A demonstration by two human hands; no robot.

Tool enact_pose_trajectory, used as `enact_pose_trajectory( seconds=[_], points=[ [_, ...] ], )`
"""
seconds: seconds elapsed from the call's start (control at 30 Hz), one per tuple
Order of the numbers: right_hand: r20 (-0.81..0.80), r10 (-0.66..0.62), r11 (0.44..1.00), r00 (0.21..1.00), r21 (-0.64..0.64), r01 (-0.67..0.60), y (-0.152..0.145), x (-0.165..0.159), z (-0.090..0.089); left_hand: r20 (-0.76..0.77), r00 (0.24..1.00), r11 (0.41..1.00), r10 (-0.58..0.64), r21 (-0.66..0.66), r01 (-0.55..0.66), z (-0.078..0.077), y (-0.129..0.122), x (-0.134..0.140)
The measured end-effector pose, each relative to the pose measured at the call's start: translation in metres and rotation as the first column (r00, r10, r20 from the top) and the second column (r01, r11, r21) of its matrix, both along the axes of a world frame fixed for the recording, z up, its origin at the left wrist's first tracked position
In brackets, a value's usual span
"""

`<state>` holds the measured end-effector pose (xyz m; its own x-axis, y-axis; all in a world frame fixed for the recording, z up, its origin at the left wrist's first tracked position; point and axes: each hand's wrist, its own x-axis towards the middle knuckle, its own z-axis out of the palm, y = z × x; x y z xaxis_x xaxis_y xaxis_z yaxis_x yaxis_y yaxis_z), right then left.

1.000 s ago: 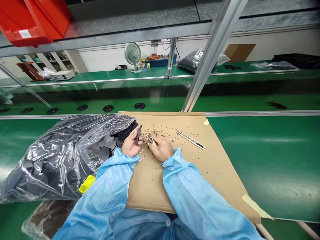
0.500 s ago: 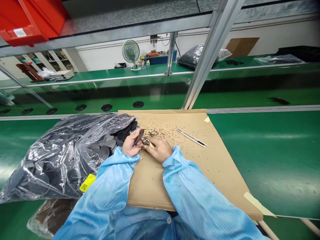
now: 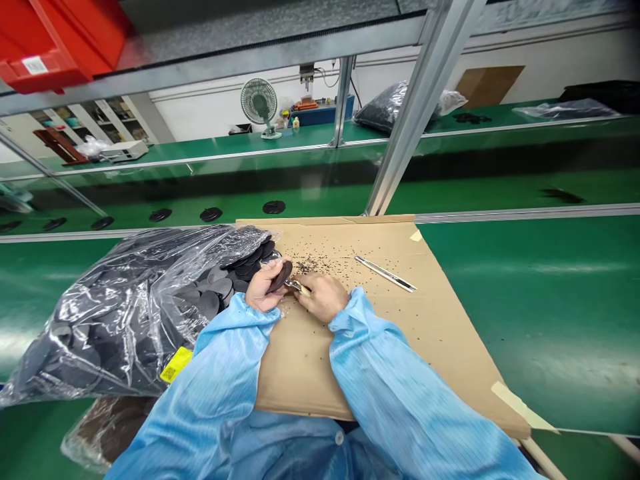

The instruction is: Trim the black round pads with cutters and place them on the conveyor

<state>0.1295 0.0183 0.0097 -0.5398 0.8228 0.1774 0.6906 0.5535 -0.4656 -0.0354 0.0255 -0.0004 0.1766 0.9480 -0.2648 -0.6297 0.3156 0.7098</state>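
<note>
Over the cardboard sheet [image 3: 300, 380], my left hand [image 3: 262, 289] is closed around a dark round disc [image 3: 281, 277], tilted up between thumb and fingers. My right hand [image 3: 325, 297] grips small nippers [image 3: 299, 287] with pale handles. Their metal jaws point left at the disc's lower right edge; whether they touch it is too small to tell. Black crumbs [image 3: 313, 264] lie scattered on the cardboard beyond my hands. Beside my left hand, more dark discs [image 3: 249, 268] spill from the mouth of a large clear plastic bag [image 3: 120, 313].
A retractable knife [image 3: 385, 274] lies on the cardboard to the right. Dark round pieces [image 3: 211, 214] stand in a row on the green strip behind the bench. A metal post [image 3: 407, 127] rises at the cardboard's far edge. A red bin [image 3: 60, 43] hangs over the upper left.
The disc in my left hand has turned to show more of its face. My right hand has shifted slightly right with the nippers. The camera view has moved a little.
</note>
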Motion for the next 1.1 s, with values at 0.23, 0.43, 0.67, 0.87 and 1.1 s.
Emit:
enact_pose_trajectory(
  seconds=[0.23,0.43,0.67,0.87,1.1],
  points=[
    [-0.084,-0.017,1.0,0.996,-0.016,0.016,-0.001,-0.002,-0.008,0.023,1.0,1.0,0.01,-0.026,-0.009,0.003,-0.001,0.002],
    [-0.404,-0.176,0.977,0.898,0.043,0.211,0.001,-0.005,-0.019,0.082,0.974,0.977,0.209,-0.051,-0.206,0.002,0.003,0.005],
    [-0.558,-0.34,0.918,0.757,-0.022,0.396,0.01,-0.001,-0.024,0.128,0.945,0.95,0.301,0.049,-0.309,-0.002,0.006,0.005],
    [-0.51,-0.245,0.952,0.825,0.036,0.305,0.006,-0.003,-0.024,0.101,0.92,0.918,0.378,0.09,-0.386,-0.003,0.007,0.004],
    [-0.413,-0.036,0.979,0.91,0.166,0.115,-0.003,-0.01,-0.024,0.094,0.875,0.874,0.474,0.069,-0.481,0.005,0.005,0.005]
  ],
)
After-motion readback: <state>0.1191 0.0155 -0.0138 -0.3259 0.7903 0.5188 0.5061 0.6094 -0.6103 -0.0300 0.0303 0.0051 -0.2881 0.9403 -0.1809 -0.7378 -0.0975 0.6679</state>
